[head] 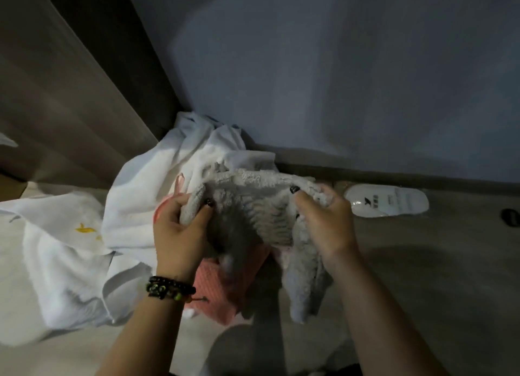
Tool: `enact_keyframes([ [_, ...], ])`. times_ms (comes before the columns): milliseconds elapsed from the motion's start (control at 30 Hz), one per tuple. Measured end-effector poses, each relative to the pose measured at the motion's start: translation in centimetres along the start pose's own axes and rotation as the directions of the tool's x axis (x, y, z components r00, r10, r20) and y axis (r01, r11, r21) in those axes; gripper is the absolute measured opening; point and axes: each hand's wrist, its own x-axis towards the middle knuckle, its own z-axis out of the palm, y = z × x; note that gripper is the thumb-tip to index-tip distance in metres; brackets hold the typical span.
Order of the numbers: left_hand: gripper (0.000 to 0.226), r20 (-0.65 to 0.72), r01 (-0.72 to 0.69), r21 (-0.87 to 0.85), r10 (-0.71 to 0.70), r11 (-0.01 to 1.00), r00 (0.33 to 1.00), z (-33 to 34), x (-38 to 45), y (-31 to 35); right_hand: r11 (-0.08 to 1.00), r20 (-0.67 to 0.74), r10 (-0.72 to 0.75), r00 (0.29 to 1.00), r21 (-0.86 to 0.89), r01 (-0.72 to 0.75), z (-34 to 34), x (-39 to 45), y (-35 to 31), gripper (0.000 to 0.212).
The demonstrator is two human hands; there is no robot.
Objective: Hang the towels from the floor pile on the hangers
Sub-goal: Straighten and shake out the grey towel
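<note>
We see a grey towel (261, 207) held up between two bare hands, just above a pile of laundry on the floor (422, 263). It is a thick, looped terry cloth with ribbed rows across its face, and it sags in the middle and trails down in a loose tail below the right hand. We judge it soft, light and limp, with nothing stiff in it; it will drape over a hanger readily but will bunch and slide if taken by one corner only.

The left hand (180, 232), with a beaded bracelet (168, 287) on its wrist, pinches a bunched edge of the towel between thumb and fingers. The right hand (323, 223) has its fingers curled round the opposite side. Both grips are closed on the cloth. We think the best hold is along the top hem, hands apart, so the towel spreads flat.

Directly beneath it lies a pink towel (222, 288) with a waffle-like weave, partly hidden. To the left spreads a crumpled white towel (157, 190), smooth and flatter in texture, and beside that more white cloth (56, 249) with a small yellow mark.

Further out, a white slipper (391, 201) lies by the skirting board, under a plain bluish wall (337, 66). A wooden panel (70, 94) stands at the left. No hangers are in view.
</note>
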Motion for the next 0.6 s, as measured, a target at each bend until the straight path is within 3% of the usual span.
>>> enact_keyframes([
  [200,0.011,-0.134,0.151,0.055,-0.142,0.987,0.981,-3.6,-8.3,1.7,0.982,-0.013,0.181,0.983,0.057,-0.18,-1.9,-7.6,0.6,0.003],
  [367,0.016,-0.096,0.363,-0.122,-0.375,0.924,0.922,-6.4,-14.9,8.2,0.969,-0.068,0.239,0.969,0.084,-0.234,-5.4,-13.4,-3.9,0.006],
  [600,0.028,0.018,0.338,-0.183,-0.341,0.923,0.94,-10.0,-19.8,22.4,0.974,0.074,0.171,0.982,0.136,-0.18,-10.6,-21.4,-16.5,0.016],
])
